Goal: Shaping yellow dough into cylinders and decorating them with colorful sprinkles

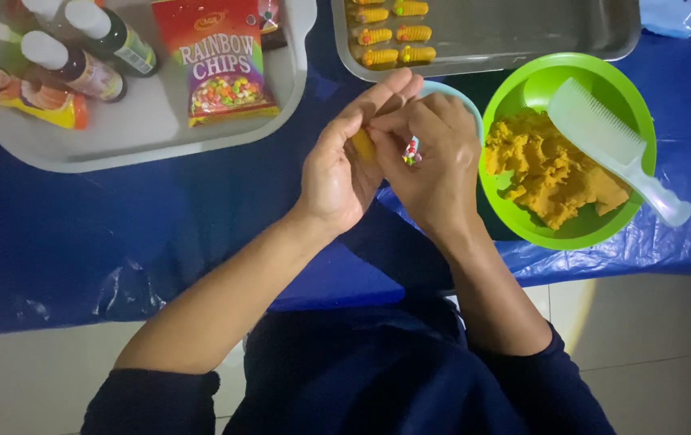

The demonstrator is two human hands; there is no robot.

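dough piece [363, 146]: a small yellow-orange lump, tucked in the left hand [344, 165], held against the palm right by the fingers, just under the right hand's fingertips
left hand: turned palm-inward, fingers stretched up and a bit curled, dough piece cradled in it, wrist angled in from lower left
right hand [434, 157]: curled over from the right, touching the left hand, fingers pinched tight on little colourful bits [411, 150]; exactly how many can't be told
look of the dough piece: mostly hidden, only a narrow strip is seen between the hands
green bowl [603, 89]: just right of the hands, filled with a crumbly yellow dough heap [551, 169], a pale comb [615, 149] is laid across it
metal tray [522, 36]: up top, ridged yellow shaped pieces [394, 34] are lined up in it
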